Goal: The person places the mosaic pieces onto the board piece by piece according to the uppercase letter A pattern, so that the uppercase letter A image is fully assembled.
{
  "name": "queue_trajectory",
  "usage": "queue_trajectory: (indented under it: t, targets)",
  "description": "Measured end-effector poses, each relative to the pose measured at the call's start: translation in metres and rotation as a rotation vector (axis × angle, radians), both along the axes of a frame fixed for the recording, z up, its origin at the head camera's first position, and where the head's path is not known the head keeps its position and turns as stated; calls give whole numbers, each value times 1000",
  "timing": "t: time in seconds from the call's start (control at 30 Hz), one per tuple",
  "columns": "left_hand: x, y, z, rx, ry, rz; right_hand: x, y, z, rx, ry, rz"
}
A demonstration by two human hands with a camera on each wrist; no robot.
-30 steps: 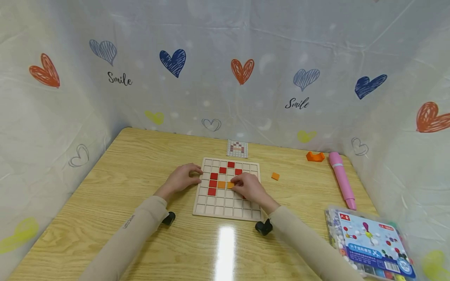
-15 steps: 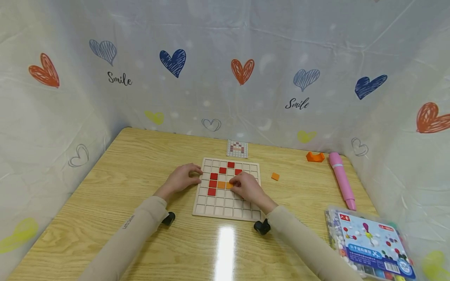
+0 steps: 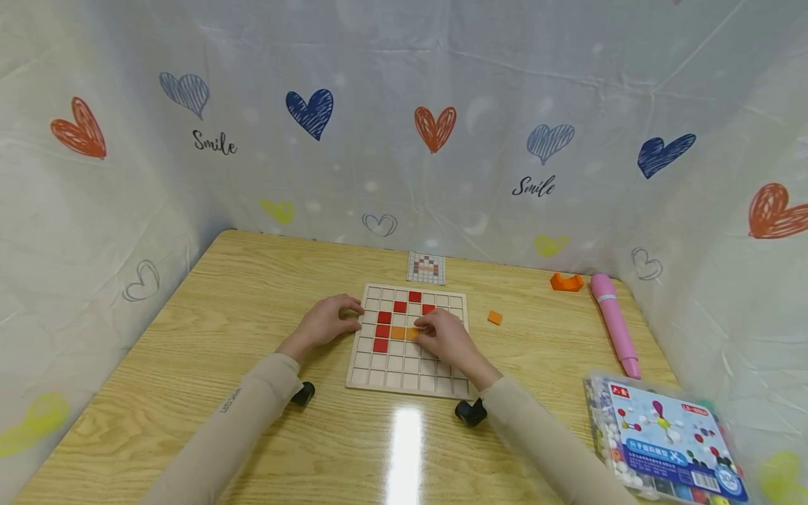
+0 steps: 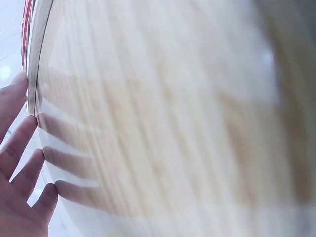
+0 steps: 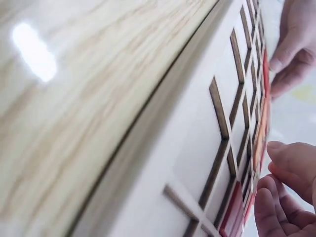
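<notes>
A wooden grid board [image 3: 385, 379] lies on the table with red square tiles [image 3: 381, 345] and orange tiles [image 3: 398, 332] set in its cells. My right hand [image 3: 449, 338] is over the board, thumb and fingers curled at the second orange tile [image 3: 412, 334] and partly covering it. In the right wrist view, the thumb and bent fingers [image 5: 291, 173] sit close over the grid. At the board's left edge my left hand [image 3: 325, 321] rests with relaxed fingers. The left wrist view shows its fingertips [image 4: 32, 121] right at the board's side. Cells beneath the right hand are hidden.
A loose orange tile [image 3: 495, 318] lies right of the board. A small pattern card [image 3: 426, 268] stands behind it. Farther right are an orange holder [image 3: 566, 282], a pink microphone-shaped object [image 3: 615, 326] and a box of coloured pieces [image 3: 669, 442]. A printed curtain surrounds the table.
The right hand shifts only slightly at the second orange tile, covering a little more of it. The left hand stays at the board's edge, and the board has not moved.
</notes>
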State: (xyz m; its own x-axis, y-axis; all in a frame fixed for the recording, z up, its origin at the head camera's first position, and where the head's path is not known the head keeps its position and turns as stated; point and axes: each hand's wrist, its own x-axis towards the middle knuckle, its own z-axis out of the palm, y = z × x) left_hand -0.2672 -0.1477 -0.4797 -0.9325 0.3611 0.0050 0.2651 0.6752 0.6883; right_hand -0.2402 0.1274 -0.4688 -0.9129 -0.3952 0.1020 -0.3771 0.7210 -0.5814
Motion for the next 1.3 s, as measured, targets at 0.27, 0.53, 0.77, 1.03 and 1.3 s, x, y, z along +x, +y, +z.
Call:
queue_trajectory:
  t: [0.27,0.53,0.77,1.03,1.3]
  targets:
    - [0,0,0,-3,10,-2,11,25,3,-129,-44,-120]
    - [0,-2,-3,1,4,5,7,76,-2,-216,-136,-326]
    - [1,0,-1,14,-1,4,-1,121,-5,-170,-160,-414]
    - [0,0,-1,16,1,2,-12,140,-14,-123,-181,-390]
    - [-1,1,-2,12,-5,2,-22,137,-14,-57,-114,-321]
